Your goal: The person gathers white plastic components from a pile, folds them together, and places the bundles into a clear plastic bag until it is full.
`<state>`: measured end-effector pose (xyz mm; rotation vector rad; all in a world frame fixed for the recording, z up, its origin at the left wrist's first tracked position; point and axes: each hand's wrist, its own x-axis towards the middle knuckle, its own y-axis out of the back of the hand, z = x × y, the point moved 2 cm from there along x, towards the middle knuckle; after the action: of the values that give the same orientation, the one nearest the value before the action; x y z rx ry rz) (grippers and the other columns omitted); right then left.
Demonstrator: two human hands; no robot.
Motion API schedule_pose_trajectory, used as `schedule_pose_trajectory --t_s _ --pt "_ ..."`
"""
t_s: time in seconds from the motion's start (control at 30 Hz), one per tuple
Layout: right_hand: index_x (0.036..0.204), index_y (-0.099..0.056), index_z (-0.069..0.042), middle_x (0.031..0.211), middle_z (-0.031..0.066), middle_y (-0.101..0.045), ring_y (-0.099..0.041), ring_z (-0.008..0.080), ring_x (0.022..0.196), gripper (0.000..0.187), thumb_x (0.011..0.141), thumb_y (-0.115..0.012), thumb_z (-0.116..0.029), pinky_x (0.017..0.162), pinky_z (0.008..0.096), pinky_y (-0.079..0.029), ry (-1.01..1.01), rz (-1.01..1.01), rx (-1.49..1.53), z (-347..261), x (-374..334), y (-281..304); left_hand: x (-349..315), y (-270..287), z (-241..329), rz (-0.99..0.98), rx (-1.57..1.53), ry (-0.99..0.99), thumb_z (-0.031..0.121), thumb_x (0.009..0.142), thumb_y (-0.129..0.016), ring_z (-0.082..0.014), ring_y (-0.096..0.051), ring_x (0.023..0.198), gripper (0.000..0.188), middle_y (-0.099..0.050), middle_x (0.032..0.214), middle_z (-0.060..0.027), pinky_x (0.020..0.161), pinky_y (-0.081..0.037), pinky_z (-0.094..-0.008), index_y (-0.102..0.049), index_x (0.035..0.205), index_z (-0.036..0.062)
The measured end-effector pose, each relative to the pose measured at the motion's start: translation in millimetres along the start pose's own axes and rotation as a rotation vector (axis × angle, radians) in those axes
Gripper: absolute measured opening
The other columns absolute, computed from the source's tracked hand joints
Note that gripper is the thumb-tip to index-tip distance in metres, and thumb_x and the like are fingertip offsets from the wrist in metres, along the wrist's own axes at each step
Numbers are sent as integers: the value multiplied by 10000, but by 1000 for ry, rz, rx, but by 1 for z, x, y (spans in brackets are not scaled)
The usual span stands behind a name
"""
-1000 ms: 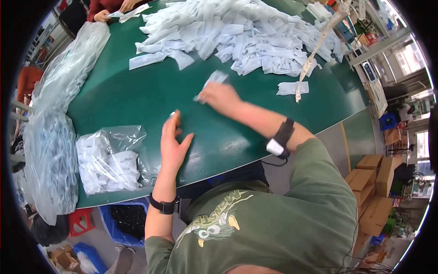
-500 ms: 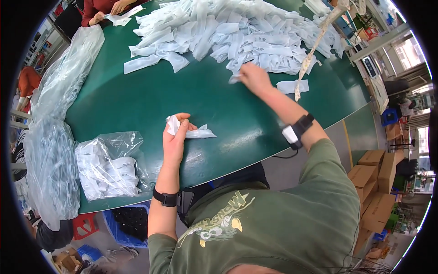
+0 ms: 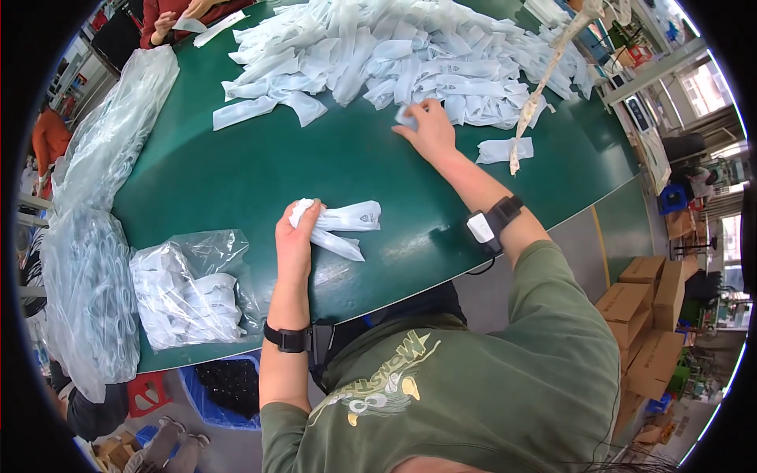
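My left hand (image 3: 296, 229) is closed around a few pale plastic bags (image 3: 347, 217) above the near part of the green table. Two flat ends fan out to the right of its fingers, one bearing a small dark printed mark, and a crumpled white part shows at the thumb. My right hand (image 3: 430, 135) is at the front edge of a large pile of similar bags (image 3: 371, 59). Its fingers curl around a small pale plastic bag (image 3: 405, 118), mostly hidden by the hand.
One loose flat bag (image 3: 495, 150) lies right of my right hand, beside a hanging twisted cord (image 3: 530, 110). At the left are a clear bag of white pieces (image 3: 185, 303) and long clear plastic sheeting (image 3: 91, 276). Another person's hands (image 3: 185, 16) work at the far left. Cardboard boxes (image 3: 643, 315) stand at right.
Two bag ends now spread from my left hand, where one showed before. My right hand has turned, its thumb now stretched to the left, still by the pile. The other person's hands have shifted.
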<state>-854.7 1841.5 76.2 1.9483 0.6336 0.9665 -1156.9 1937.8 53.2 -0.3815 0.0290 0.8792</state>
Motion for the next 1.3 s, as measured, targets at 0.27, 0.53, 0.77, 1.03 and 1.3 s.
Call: schedule_pose_trajectory --t_s 0.27,0.53,0.77,1.03,1.3 --pt "992 -626 -53 1079 99 -588 -612 239 959 300 733 -773 -93 808 338 -515 157 -267 465 -9 -68 21 1 -11 1 -15 79 44 138 920 -660 -111 -599 896 236 -662 988 -40 812 -455 -249 -658 1112 0" --pt "1156 -608 -39 1122 82 -595 -602 168 960 434 763 -776 -115 844 318 -512 139 -685 1033 -67 -80 12 12 -17 8 22 162 -34 90 908 -650 -110 -590 907 296 -645 1015 -36 812 -462 -239 -623 1190 3" --pt "1237 -507 7 934 166 -659 -646 309 800 660 778 -757 -397 775 396 -517 -324 -13 95 -7 69 -11 5 -14 6 -12 194 20 81 913 -641 -87 -583 878 275 -629 969 -10 786 -455 -226 -615 1184 40" --pt "1234 -544 -70 855 158 -649 -644 294 783 589 732 -787 -258 715 374 -509 -233 -527 580 -77 20 -2 5 -4 8 0 296 -48 75 904 -646 -82 -577 926 282 -629 1011 -5 828 -448 -221 -627 1182 32" --pt "1009 -662 -125 878 93 -597 -615 219 820 233 789 -735 -148 693 315 -485 569 -459 314 -85 7 -8 4 -6 5 1 213 -41 105 859 -676 -120 -592 957 279 -645 1035 -38 856 -461 -254 -667 1133 48"
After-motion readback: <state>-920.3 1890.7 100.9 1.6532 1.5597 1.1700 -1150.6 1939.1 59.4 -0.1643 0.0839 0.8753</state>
